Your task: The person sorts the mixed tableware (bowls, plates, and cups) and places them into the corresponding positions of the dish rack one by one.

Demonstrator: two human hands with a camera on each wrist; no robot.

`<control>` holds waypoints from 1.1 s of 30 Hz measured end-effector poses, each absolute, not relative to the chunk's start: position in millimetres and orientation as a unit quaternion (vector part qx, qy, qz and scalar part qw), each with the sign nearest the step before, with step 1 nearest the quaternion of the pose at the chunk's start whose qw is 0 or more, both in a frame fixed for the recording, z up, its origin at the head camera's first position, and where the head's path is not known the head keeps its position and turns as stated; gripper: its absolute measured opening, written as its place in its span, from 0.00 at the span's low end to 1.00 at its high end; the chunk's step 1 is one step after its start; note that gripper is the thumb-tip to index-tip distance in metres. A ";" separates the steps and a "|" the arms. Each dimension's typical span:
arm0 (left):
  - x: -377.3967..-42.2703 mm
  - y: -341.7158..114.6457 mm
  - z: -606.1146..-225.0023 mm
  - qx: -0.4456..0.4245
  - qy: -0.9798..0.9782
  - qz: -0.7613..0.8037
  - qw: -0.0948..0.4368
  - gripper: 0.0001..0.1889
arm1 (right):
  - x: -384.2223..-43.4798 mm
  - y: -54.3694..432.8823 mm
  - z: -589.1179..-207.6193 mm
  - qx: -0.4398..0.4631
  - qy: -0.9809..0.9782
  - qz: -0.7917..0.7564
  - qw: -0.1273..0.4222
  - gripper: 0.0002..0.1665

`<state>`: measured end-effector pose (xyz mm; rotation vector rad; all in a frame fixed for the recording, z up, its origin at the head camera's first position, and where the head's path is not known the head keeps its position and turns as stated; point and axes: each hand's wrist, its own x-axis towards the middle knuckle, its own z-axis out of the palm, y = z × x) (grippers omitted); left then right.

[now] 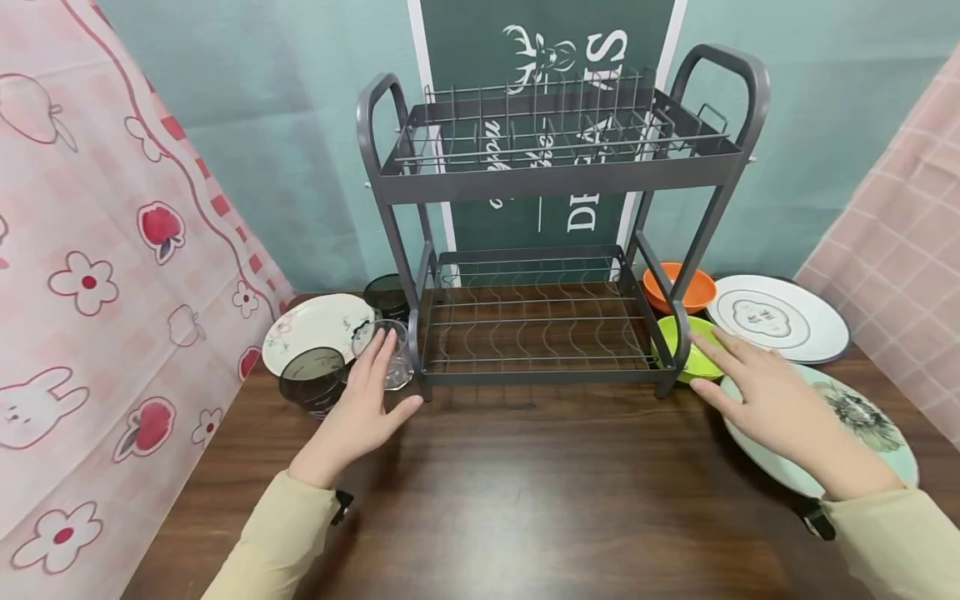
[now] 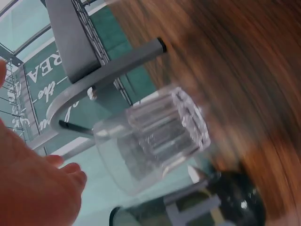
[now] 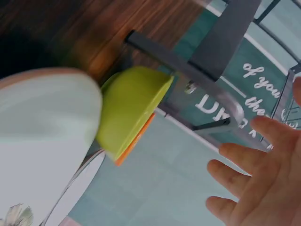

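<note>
A dark grey two-tier dish rack (image 1: 555,179) stands on the wooden table. My left hand (image 1: 363,412) reaches over the table by the rack's left leg, fingers straight, holding nothing. Beside it stands a clear glass (image 2: 150,139), which the fingers partly cover in the head view. Close by are a dark tinted glass (image 1: 311,379) and a white plate (image 1: 315,325). On the other side, my right hand (image 1: 772,400) hangs with fingers spread above a pale green plate (image 1: 870,417), near a lime-green bowl (image 3: 129,108). It holds nothing either.
Behind the lime bowl sits an orange bowl (image 1: 690,287), with a white plate (image 1: 780,317) to its right. Another dark glass (image 1: 386,296) stands behind the clear one. Patterned cloths (image 1: 112,275) hang at both sides, and a teal curtain (image 1: 285,125) covers the back.
</note>
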<state>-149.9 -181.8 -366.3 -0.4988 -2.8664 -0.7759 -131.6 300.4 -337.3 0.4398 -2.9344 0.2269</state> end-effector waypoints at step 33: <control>-192.8 -133.6 -364.9 -0.086 -0.863 -0.499 -0.004 0.49 | -94.9 439.1 -392.2 -0.036 -0.957 0.278 0.077 0.36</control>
